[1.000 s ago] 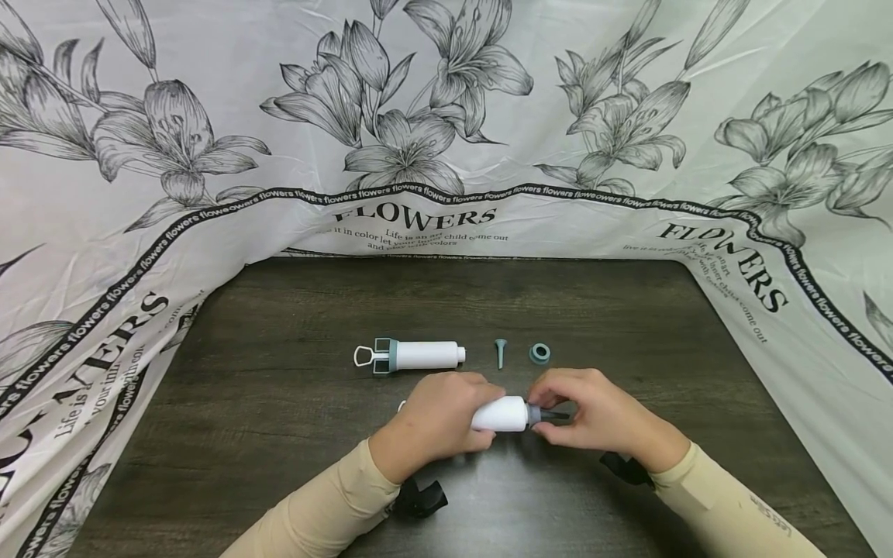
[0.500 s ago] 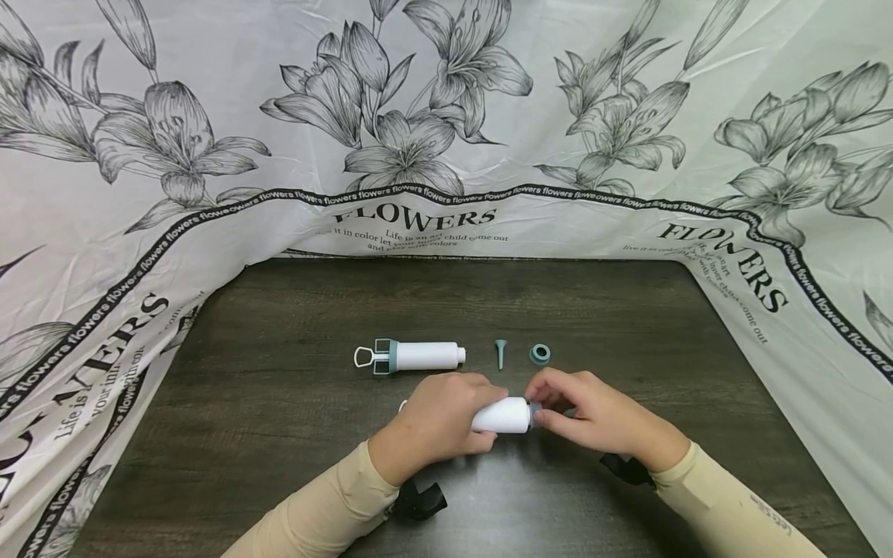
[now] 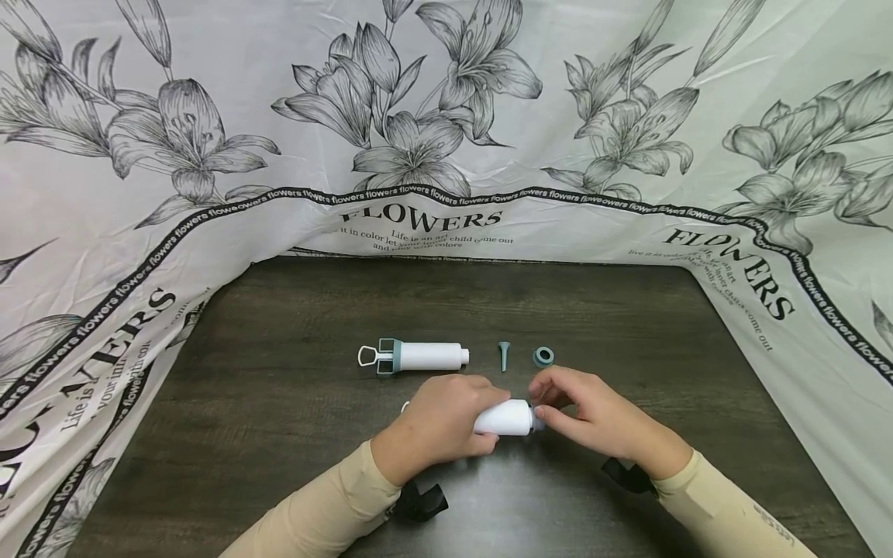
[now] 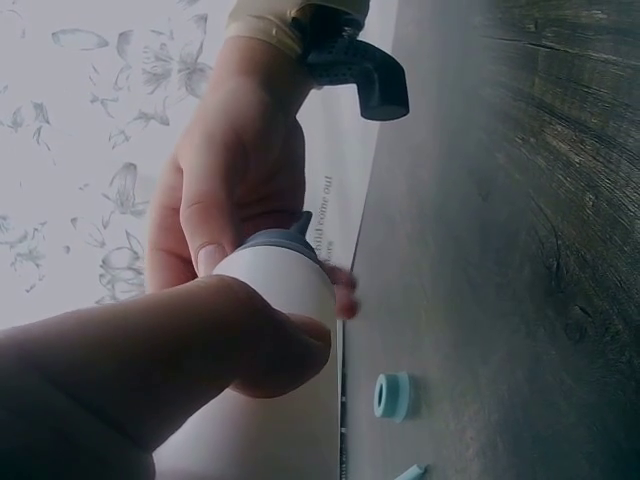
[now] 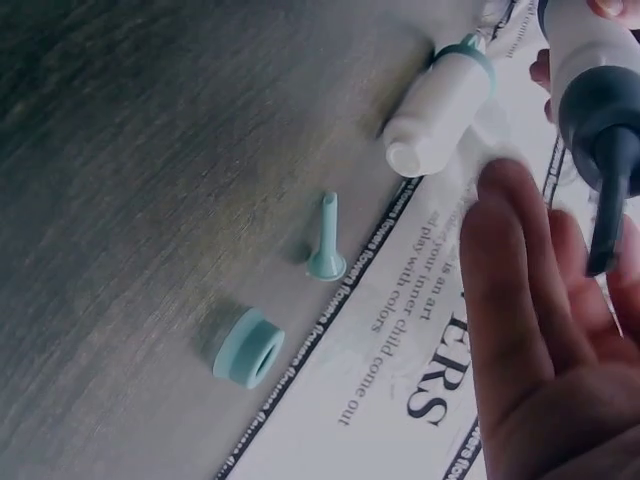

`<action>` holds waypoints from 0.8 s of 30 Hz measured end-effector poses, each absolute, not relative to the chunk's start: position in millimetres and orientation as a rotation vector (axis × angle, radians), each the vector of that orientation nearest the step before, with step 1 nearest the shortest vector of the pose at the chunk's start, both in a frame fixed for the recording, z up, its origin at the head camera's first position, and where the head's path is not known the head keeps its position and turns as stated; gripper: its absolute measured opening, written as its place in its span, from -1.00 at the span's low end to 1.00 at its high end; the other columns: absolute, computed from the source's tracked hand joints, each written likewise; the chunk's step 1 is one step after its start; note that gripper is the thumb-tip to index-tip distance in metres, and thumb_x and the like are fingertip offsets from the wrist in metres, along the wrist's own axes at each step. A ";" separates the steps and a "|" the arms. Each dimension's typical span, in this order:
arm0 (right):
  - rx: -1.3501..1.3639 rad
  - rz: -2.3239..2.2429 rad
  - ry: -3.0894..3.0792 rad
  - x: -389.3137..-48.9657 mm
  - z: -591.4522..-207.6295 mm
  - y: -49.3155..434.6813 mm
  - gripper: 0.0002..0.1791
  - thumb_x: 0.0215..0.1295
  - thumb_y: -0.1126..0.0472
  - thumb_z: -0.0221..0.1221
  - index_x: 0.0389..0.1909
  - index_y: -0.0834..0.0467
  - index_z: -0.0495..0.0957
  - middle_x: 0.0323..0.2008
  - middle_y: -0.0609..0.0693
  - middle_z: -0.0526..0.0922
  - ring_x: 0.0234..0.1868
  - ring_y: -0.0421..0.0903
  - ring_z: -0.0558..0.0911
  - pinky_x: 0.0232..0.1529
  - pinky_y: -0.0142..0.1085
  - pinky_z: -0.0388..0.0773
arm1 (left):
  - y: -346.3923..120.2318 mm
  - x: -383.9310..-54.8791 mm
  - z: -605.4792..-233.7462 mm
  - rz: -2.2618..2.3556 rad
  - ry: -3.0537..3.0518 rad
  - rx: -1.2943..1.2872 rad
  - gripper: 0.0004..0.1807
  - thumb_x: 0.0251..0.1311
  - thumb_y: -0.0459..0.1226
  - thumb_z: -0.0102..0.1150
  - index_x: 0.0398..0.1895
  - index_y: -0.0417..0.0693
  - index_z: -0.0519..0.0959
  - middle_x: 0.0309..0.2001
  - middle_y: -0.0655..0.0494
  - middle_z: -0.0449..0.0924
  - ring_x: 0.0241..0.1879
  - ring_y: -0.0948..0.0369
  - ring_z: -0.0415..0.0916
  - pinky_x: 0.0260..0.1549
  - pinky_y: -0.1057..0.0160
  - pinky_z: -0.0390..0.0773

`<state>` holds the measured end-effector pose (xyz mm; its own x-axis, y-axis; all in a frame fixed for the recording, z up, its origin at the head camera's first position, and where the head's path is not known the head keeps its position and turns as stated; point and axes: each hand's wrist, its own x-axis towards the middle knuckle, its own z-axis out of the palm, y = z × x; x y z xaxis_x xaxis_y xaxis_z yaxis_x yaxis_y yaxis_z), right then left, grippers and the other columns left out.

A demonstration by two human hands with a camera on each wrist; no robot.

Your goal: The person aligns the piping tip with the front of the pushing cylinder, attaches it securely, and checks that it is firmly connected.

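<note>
My left hand (image 3: 449, 415) grips a white plastic syringe (image 3: 505, 418), probably for decorating. Its loop handle shows slightly behind the hand, and its barrel points right. A dark grey-blue nozzle (image 5: 605, 140) with a thin, angled spout is on the barrel's end. Around that nozzle my right hand (image 3: 582, 407) is held with fingers gently bent; in the right wrist view, its fingers (image 5: 510, 260) stand apart from the collar. The thumb (image 4: 208, 240) is beside the collar in the left wrist view; whether it touches is unclear.
Behind the hands lies a second white syringe (image 3: 429, 356) with a teal collar and loop handle. To its right are a small teal nozzle (image 3: 504, 355) and a teal ring cap (image 3: 543, 356). A flower-print cloth (image 3: 418, 155) surrounds the dark wooden table (image 3: 279, 434).
The nozzle's spout, earlier pointing right between the right fingers, has turned out of sight in the head view. The right fingers have shifted around the collar. My left hand keeps its hold; the view shifts slightly.
</note>
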<state>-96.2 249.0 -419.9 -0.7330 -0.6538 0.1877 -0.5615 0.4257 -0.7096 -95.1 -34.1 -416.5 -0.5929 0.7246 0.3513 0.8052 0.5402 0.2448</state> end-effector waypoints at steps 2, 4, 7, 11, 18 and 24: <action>-1.174 -1.250 2.572 -96.1 -421.1 248.3 -0.74 0.44 0.33 0.36 0.00 -0.01 0.57 -0.07 -0.13 0.66 -0.14 -0.22 0.71 -0.18 -0.24 0.73 | -33.2 -94.8 -418.2 -0.570 -2.569 -1.290 -0.52 -0.07 -0.11 0.64 0.00 0.09 0.77 -0.23 0.26 0.72 -0.38 0.29 0.60 -0.47 0.27 0.55; -1.266 -1.271 2.586 -97.0 -421.3 248.5 -0.70 0.36 0.38 0.42 -0.07 -0.03 0.60 -0.09 -0.14 0.67 -0.15 -0.23 0.70 -0.19 -0.30 0.71 | -32.1 -94.8 -420.7 -0.577 -2.567 -1.285 -0.53 -0.06 -0.11 0.63 -0.01 0.10 0.77 -0.22 0.26 0.72 -0.37 0.29 0.61 -0.47 0.26 0.56; -1.373 -1.266 2.578 -98.4 -421.6 250.1 -0.65 0.29 0.41 0.46 -0.11 -0.09 0.65 -0.11 -0.17 0.70 -0.15 -0.24 0.69 -0.19 -0.33 0.68 | -30.8 -95.2 -424.0 -0.587 -2.561 -1.282 -0.54 -0.05 -0.11 0.62 0.00 0.10 0.78 -0.19 0.26 0.74 -0.34 0.28 0.64 -0.44 0.25 0.58; -1.451 -1.265 2.542 -99.8 -422.5 251.4 -0.61 0.18 0.37 0.55 -0.09 -0.06 0.68 -0.08 -0.17 0.72 -0.12 -0.21 0.71 -0.17 -0.31 0.68 | -31.5 -96.2 -424.2 -0.600 -2.559 -1.270 -0.53 -0.06 -0.12 0.61 0.00 0.09 0.78 -0.16 0.25 0.76 -0.31 0.27 0.67 -0.42 0.23 0.61; -1.296 -1.227 2.544 -98.1 -423.7 253.3 -0.54 0.22 0.29 0.56 0.06 0.01 0.59 -0.08 -0.18 0.73 -0.15 -0.21 0.74 -0.33 -0.22 0.72 | -32.6 -96.8 -420.2 -0.604 -2.523 -1.295 -0.53 -0.05 -0.12 0.61 0.01 0.07 0.78 -0.19 0.24 0.76 -0.33 0.27 0.67 -0.42 0.23 0.62; -1.074 -1.160 2.518 -94.6 -418.5 254.3 -0.63 0.54 0.19 0.29 0.28 -0.03 0.50 0.03 -0.16 0.75 -0.03 -0.19 0.74 -0.27 -0.16 0.72 | -33.3 -97.4 -415.6 -0.601 -2.524 -1.291 -0.50 -0.05 -0.13 0.61 0.06 0.04 0.79 -0.15 0.23 0.78 -0.29 0.27 0.69 -0.39 0.22 0.64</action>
<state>-94.6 254.3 -418.5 -0.7267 -0.6729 0.1380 -0.5422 0.4386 -0.7166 -97.4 -33.3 -415.6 -0.5792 0.7147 0.3922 0.8147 0.5241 0.2481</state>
